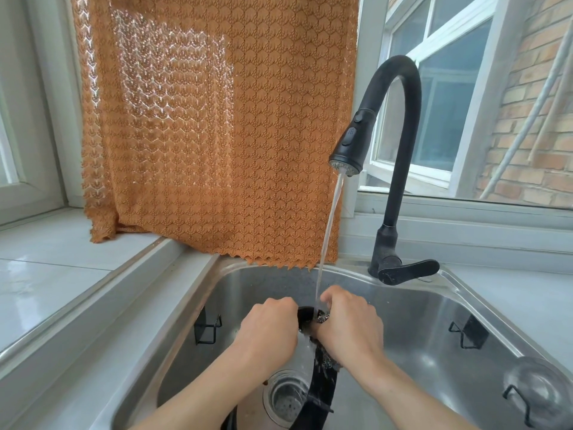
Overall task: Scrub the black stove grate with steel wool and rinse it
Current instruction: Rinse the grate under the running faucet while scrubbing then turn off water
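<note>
The black stove grate (pixel 322 389) stands on edge over the steel sink (pixel 412 308), its ring curving from my hands down toward the drain. My left hand (pixel 269 327) grips the grate's upper left part. My right hand (pixel 350 324) holds a wad of steel wool (pixel 323 318) pressed against the grate's top, with more silvery wool showing under my wrist. A thin stream of water (pixel 328 237) falls from the black faucet (pixel 397 144) onto the grate between my hands. Much of the grate is hidden behind my hands and forearms.
The drain strainer (pixel 283 398) lies at the sink bottom. Black wire hooks (pixel 207 328) hang on the sink's left and right walls, with a clear suction hook (pixel 536 389) at right. An orange lace curtain (pixel 217 128) hangs behind the sink. The faucet lever (pixel 409 270) points right.
</note>
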Motion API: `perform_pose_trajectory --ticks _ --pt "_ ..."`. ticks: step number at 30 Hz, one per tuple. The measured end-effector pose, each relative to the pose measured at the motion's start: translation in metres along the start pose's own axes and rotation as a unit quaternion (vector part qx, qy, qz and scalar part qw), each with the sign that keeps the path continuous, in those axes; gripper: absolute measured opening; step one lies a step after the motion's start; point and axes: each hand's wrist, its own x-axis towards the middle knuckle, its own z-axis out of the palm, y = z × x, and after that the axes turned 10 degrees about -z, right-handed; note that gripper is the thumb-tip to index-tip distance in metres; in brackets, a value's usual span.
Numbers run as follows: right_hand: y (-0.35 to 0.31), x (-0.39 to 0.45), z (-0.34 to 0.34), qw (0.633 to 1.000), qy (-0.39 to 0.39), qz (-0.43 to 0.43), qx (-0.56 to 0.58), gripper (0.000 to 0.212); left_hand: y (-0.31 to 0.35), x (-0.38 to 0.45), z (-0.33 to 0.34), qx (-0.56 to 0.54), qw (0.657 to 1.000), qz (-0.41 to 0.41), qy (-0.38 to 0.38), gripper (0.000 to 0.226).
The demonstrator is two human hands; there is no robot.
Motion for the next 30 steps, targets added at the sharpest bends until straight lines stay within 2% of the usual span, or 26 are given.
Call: perform_pose_trajectory --ticks 5,20,30 --pt "0.005 0.003 -0.001 1.0 -0.017 -0.004 -0.017 0.025 0.002 0.0 0.0 0.008 1.0 0.003 0.001 0.01" --pt "0.017 0.013 -0.009 0.996 -0.066 -0.039 0.048 0.01 0.003 0.0 0.0 0.013 1.0 0.009 0.002 0.01" --pt "0.03 0.019 -0.013 0.989 -0.091 -0.082 0.087 0.019 -0.003 0.002 0.001 -0.003 1.0 -0.003 -0.009 0.01"
